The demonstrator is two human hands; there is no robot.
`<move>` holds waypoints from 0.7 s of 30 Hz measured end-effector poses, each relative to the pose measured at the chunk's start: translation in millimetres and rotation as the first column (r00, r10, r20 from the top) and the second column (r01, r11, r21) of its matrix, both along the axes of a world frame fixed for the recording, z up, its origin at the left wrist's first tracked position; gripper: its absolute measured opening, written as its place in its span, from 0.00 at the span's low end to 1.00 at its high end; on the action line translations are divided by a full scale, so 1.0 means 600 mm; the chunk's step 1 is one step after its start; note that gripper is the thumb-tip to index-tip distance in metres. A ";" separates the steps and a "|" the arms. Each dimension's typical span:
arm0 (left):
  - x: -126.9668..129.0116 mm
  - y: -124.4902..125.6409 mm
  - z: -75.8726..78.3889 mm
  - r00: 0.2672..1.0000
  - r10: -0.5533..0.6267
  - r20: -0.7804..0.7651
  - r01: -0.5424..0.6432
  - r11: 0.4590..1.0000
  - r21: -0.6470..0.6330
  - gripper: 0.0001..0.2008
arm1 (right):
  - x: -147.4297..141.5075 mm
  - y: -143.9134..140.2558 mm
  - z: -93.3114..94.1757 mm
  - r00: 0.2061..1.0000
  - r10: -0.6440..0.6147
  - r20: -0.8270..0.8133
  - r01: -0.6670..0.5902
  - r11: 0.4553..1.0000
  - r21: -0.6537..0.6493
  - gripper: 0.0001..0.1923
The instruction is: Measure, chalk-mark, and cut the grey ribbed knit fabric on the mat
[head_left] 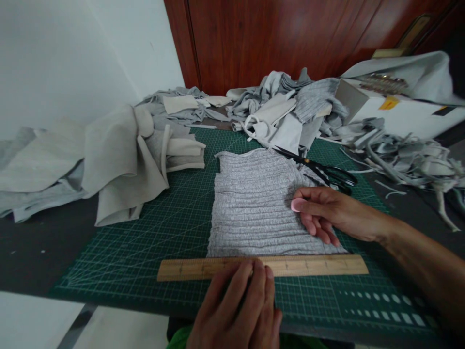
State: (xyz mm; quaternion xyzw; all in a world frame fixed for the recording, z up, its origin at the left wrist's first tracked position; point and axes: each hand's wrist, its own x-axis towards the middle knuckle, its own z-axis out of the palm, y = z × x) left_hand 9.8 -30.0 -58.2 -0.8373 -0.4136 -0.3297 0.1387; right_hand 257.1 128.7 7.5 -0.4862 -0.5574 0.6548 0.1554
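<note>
A wooden ruler (312, 265) lies crosswise along the near edge of a piece of grey ribbed knit fabric (250, 203). My left hand (241, 305) presses down on the ruler near its middle, fingers close together. Between the thumb and forefinger of my right hand (321, 213) is a flat pink piece of tailor's chalk (298, 205), held just over the right part of the fabric. Black-handled scissors (319, 169) rest at the fabric's upper right corner, beyond my right hand. Under all this is a green cutting mat (145, 252) with a printed grid.
Grey and cream fabric pieces (112, 150) are heaped on the left. More scraps (276, 106) lie along the back, before a reddish wooden door (254, 39). At right are tangled fabric strips (417, 155) and a white box (392, 106) with cloth on it.
</note>
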 end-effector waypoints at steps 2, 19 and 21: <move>0.000 0.001 0.000 1.000 0.003 -0.015 -0.003 1.000 0.003 0.14 | 0.000 -0.001 0.000 1.000 0.003 0.004 -0.003 1.000 0.003 0.25; -0.001 -0.004 0.002 0.997 0.049 -0.063 -0.043 0.995 0.087 0.16 | -0.009 -0.009 0.029 0.979 0.135 0.153 -0.165 0.964 0.208 0.21; -0.002 -0.003 0.003 0.996 0.051 -0.074 -0.045 0.995 0.085 0.16 | -0.017 -0.011 0.036 0.972 0.153 0.177 -0.198 0.942 0.270 0.20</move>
